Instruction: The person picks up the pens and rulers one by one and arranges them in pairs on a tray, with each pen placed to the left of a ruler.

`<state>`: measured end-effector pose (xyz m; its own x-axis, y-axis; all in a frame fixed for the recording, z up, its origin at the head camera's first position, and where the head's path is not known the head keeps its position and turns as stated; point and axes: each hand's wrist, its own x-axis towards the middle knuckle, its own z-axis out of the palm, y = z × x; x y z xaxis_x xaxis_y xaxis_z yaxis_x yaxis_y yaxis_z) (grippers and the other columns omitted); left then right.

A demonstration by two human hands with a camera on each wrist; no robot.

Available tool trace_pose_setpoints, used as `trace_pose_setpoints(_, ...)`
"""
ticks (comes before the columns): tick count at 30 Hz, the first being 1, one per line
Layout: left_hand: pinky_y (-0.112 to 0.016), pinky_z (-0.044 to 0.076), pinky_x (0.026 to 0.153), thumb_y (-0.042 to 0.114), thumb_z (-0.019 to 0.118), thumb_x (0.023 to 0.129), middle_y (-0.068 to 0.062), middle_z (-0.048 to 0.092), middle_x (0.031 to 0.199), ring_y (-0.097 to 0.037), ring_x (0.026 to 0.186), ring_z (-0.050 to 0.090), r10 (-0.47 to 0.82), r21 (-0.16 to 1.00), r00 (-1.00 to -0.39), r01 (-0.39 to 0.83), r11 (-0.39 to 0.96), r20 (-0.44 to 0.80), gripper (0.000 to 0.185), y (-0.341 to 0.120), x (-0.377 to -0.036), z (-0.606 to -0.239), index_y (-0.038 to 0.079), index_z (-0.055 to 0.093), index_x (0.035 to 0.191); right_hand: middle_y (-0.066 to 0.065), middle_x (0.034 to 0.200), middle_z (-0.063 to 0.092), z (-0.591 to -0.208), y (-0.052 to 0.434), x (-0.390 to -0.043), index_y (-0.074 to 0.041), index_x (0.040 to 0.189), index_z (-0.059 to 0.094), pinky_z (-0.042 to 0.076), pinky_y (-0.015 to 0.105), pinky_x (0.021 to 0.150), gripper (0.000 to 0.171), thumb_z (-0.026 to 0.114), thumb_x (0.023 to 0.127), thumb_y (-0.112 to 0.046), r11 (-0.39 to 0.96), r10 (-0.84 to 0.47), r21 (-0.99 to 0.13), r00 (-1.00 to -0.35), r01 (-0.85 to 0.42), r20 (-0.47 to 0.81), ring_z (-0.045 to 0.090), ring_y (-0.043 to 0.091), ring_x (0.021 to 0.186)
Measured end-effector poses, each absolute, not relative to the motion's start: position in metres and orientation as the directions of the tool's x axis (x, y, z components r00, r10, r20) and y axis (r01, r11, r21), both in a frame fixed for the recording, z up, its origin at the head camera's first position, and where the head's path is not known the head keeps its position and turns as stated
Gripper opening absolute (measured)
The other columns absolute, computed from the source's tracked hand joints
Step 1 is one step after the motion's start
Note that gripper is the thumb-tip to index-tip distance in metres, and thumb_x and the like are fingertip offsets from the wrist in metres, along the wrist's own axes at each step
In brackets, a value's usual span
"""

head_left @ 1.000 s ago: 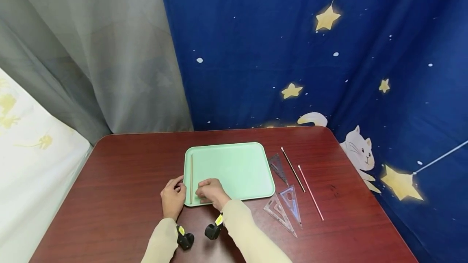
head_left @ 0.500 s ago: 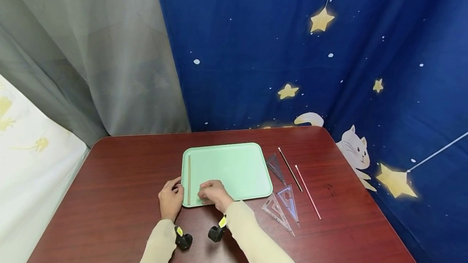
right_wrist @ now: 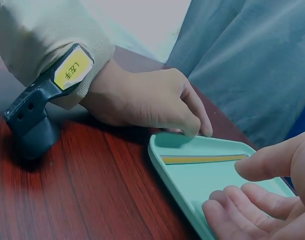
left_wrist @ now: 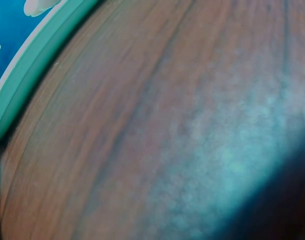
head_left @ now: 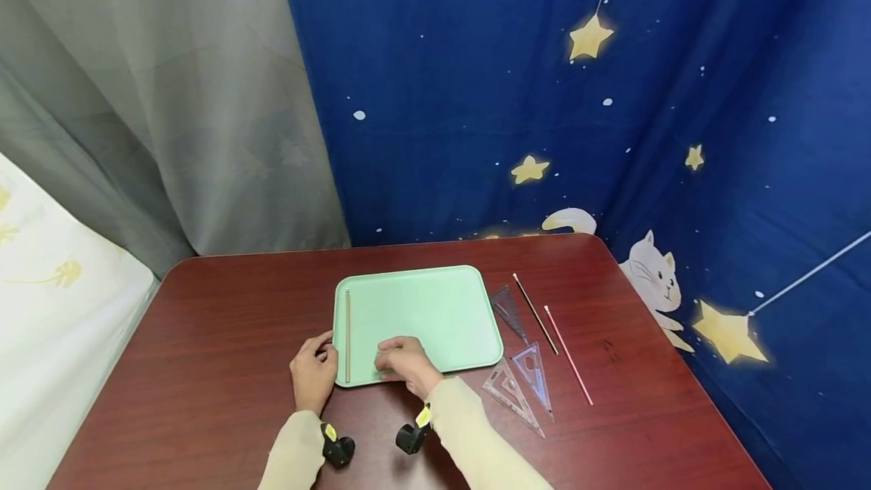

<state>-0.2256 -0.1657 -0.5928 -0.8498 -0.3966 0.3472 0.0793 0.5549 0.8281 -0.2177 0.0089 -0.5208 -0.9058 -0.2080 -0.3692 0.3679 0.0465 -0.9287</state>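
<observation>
My left hand (head_left: pixel 314 369) rests w/ curled fingers on the near-left rim of the green tray (head_left: pixel 435 301), gripping its edge; my right hand (head_left: pixel 403 360) hovers over the tray's near edge, fingers loosely bent, holding nothing as far as I can tell. One wooden stick (head_left: pixel 347 335) already lies in the tray along its left side, just beside my left hand. Not yet in, by my reckoning: three set squares (head_left: pixel 520 369), a dark stick (head_left: pixel 535 314) & a pink stick (head_left: pixel 568 355), all on the tabletop (head_left: pixel 224 339) right of the tray
</observation>
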Motion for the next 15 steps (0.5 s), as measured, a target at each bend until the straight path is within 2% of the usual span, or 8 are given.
trace_pose_setpoints(5,0.002,0.040,0.064,0.002,0.056,0.085,-0.009,0.070,0.098,-0.018,0.080,0.068,-0.399,0.831,-0.853,0.070,0.552,0.337,0.027,-0.165,-0.224,-0.592,0.007,0.073,0.106,0.013,0.100,0.063,-0.521,0.018,-0.216,0.006,0.116,0.058,0.058,0.034,0.074,0.039,0.061,0.077,0.004,0.050,-0.211,-0.931,-0.907,0.362,-0.364,0.064,0.017,0.079)
trace_pose_setpoints(10,0.001,0.041,0.064,0.003,0.056,0.085,-0.009,0.070,0.097,-0.008,0.077,0.065,-0.406,0.835,-0.851,0.064,0.547,0.332,0.028,-0.166,-0.225,-0.591,0.007,0.074,0.106,0.017,0.104,0.063,-0.517,0.032,-0.216,0.008,0.119,0.056,0.058,0.036,0.076,0.041,0.061,0.078,0.003,0.065,-0.211,-0.939,-0.915,0.337,-0.343,0.065,0.021,0.085)
trace_pose_setpoints(15,0.001,0.041,0.064,0.002,0.055,0.085,-0.009,0.070,0.097,-0.015,0.078,0.067,-0.401,0.836,-0.853,0.071,0.544,0.333,0.027,-0.166,-0.225,-0.590,0.007,0.073,0.105,0.021,0.110,0.062,-0.515,0.047,-0.216,0.010,0.121,0.054,0.058,0.036,0.077,0.043,0.060,0.079,0.003,0.078,-0.215,-0.943,-0.918,0.324,-0.334,0.064,0.021,0.088)
